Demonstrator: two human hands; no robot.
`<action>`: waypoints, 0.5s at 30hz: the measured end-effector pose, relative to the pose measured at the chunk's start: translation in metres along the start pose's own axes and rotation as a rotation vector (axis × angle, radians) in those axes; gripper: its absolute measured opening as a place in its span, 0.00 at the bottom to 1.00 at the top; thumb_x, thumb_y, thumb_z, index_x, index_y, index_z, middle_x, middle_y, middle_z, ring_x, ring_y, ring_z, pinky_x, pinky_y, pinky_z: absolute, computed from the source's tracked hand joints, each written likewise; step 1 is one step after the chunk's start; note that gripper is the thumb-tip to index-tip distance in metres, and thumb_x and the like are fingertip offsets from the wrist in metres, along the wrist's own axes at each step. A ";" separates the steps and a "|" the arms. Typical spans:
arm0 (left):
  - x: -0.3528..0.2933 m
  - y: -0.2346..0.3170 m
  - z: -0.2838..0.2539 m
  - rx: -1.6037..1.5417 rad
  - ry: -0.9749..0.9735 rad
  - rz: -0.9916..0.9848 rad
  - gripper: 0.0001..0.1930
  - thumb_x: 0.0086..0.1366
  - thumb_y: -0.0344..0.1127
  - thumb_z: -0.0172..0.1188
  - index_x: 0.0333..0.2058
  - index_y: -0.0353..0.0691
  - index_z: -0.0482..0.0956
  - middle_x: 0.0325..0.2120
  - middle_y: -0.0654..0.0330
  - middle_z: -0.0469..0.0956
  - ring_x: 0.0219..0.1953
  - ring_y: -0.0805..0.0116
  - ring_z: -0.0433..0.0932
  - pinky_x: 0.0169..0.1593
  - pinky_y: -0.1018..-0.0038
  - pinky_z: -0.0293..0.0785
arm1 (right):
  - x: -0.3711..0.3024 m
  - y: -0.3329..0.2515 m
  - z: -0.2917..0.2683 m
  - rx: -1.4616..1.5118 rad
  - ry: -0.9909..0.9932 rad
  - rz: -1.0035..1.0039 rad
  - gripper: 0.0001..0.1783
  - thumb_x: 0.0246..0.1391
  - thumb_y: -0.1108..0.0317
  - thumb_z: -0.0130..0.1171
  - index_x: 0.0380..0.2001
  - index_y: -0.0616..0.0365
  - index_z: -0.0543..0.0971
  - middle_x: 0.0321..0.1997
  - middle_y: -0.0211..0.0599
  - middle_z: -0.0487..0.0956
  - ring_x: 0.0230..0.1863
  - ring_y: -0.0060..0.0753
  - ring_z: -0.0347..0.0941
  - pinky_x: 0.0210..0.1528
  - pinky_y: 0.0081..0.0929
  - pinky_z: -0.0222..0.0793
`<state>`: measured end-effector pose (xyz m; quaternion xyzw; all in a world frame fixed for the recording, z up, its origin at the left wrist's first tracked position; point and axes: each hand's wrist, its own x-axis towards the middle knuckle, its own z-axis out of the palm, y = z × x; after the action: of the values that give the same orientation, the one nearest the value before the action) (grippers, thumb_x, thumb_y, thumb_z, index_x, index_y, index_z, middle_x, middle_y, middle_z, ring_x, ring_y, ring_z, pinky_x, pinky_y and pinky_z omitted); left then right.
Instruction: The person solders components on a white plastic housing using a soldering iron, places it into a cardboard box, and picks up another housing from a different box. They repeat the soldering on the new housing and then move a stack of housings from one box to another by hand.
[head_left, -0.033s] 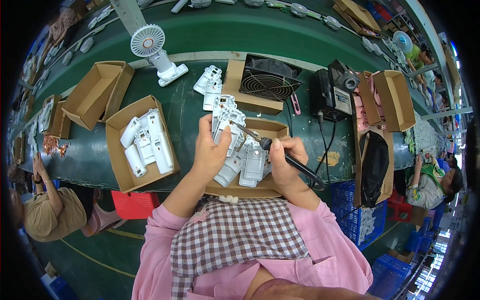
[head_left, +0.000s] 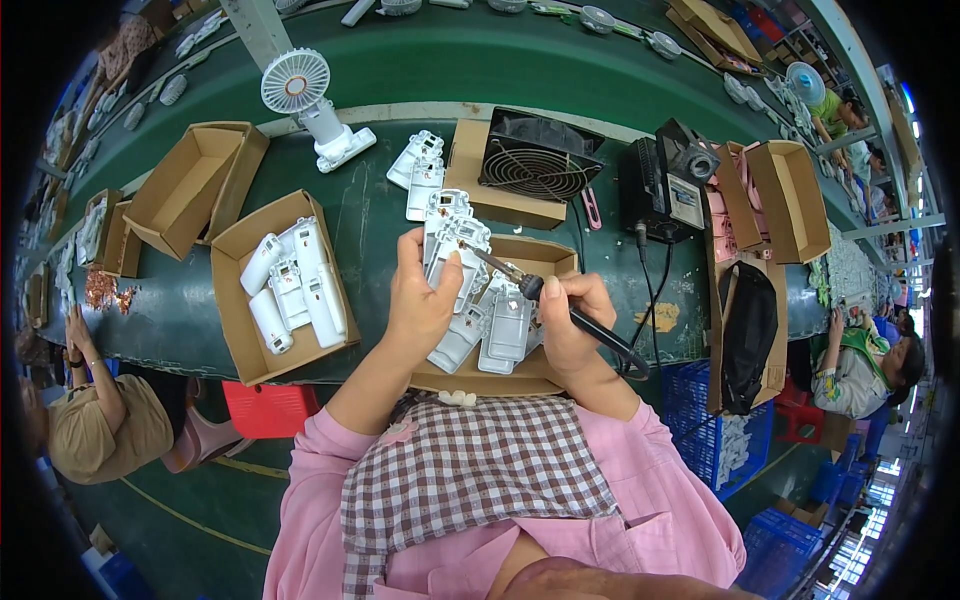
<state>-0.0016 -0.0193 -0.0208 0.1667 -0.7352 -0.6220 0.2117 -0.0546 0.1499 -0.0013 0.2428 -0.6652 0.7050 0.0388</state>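
Note:
My left hand (head_left: 424,298) is closed on a white plastic housing (head_left: 459,238) with small metal contacts. Between the fingers of my right hand (head_left: 574,322) is a soldering iron (head_left: 606,338), its metal tip slanting to the upper left against or very near that housing; contact is too small to make out. Below both hands, a cardboard box (head_left: 542,256) holds several more white housings (head_left: 507,325). Other white housings (head_left: 424,172) lie just beyond my left hand, partly overlapping.
At the left, a cardboard box (head_left: 232,322) holds white handle-like parts. Beyond stand a white handheld fan (head_left: 322,125), a black cooling fan (head_left: 540,160) and a black box-shaped device (head_left: 655,190) with a cable. A black pouch (head_left: 750,330) lies at the right. Other people sit on both sides.

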 end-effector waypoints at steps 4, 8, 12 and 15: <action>-0.001 0.007 0.000 0.038 0.005 -0.008 0.17 0.64 0.32 0.53 0.48 0.33 0.62 0.40 0.52 0.73 0.41 0.66 0.73 0.45 0.72 0.69 | 0.002 -0.005 0.003 0.004 0.014 0.015 0.08 0.55 0.76 0.54 0.25 0.60 0.67 0.18 0.28 0.68 0.17 0.14 0.61 0.20 0.14 0.57; 0.000 0.006 0.001 0.110 0.050 0.076 0.18 0.62 0.32 0.55 0.47 0.32 0.61 0.36 0.47 0.75 0.37 0.59 0.77 0.41 0.67 0.72 | 0.000 -0.003 0.000 0.025 0.006 0.072 0.08 0.54 0.73 0.57 0.25 0.60 0.69 0.19 0.31 0.73 0.20 0.15 0.65 0.23 0.17 0.61; 0.000 0.008 0.001 0.139 0.053 0.097 0.18 0.62 0.31 0.54 0.47 0.32 0.60 0.35 0.47 0.75 0.37 0.59 0.77 0.40 0.67 0.72 | 0.001 -0.003 0.001 -0.044 0.008 0.006 0.09 0.54 0.76 0.55 0.23 0.60 0.67 0.18 0.28 0.69 0.17 0.13 0.60 0.20 0.14 0.56; -0.001 0.010 0.001 0.132 0.048 0.088 0.18 0.62 0.31 0.54 0.47 0.31 0.60 0.35 0.46 0.75 0.36 0.59 0.77 0.40 0.67 0.72 | 0.000 -0.003 0.001 -0.054 0.009 0.012 0.08 0.54 0.76 0.55 0.23 0.60 0.67 0.18 0.28 0.69 0.17 0.13 0.60 0.20 0.14 0.57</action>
<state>-0.0009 -0.0166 -0.0112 0.1624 -0.7759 -0.5582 0.2450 -0.0535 0.1494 0.0011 0.2344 -0.6852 0.6881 0.0441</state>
